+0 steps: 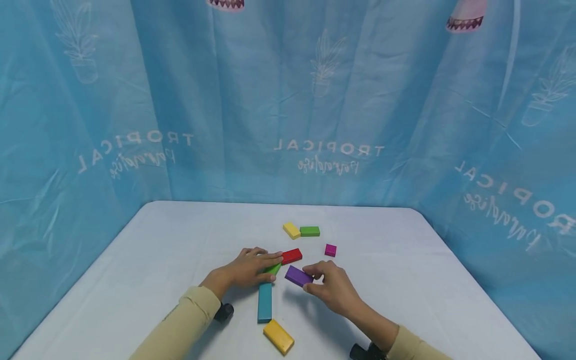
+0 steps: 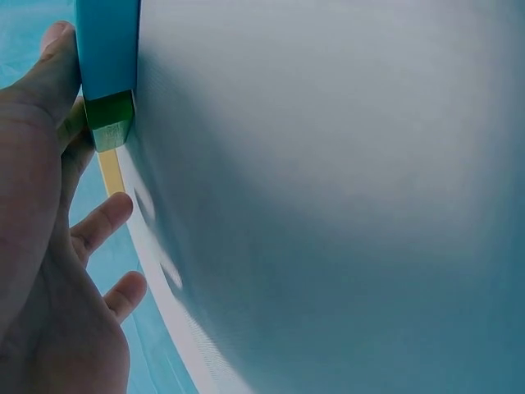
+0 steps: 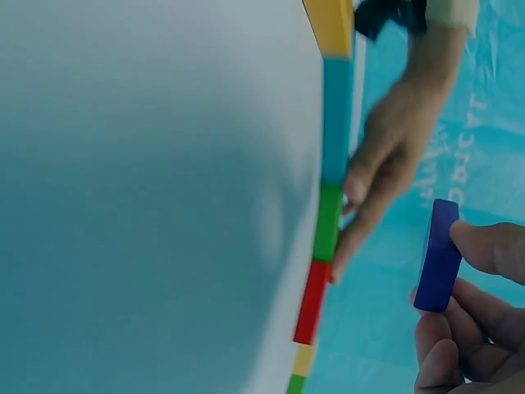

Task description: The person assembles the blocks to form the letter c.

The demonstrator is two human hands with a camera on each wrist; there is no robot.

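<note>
My right hand [image 1: 330, 287] pinches a purple block [image 1: 299, 276] between thumb and fingers, held up above the white table. In the right wrist view, that purple block [image 3: 440, 256] is tilted. My left hand [image 1: 247, 270] rests over a green block [image 1: 273, 269] that it partly covers. Its thumb lies near where green meets the teal block [image 1: 265, 303], and its index finger reaches the near end of the red block [image 1: 291, 256]. The other fingers of my left hand [image 2: 66, 246] are spread and hold nothing. Teal, green and red form a bent row.
A yellow-orange block [image 1: 278, 337] touches or nearly touches the teal block's near end. Farther back, a yellow block [image 1: 291, 230] and a green block [image 1: 310, 231] lie together. A small magenta block [image 1: 330, 250] sits to their right. Blue curtains [image 1: 324, 100] surround the white table [image 1: 396, 260].
</note>
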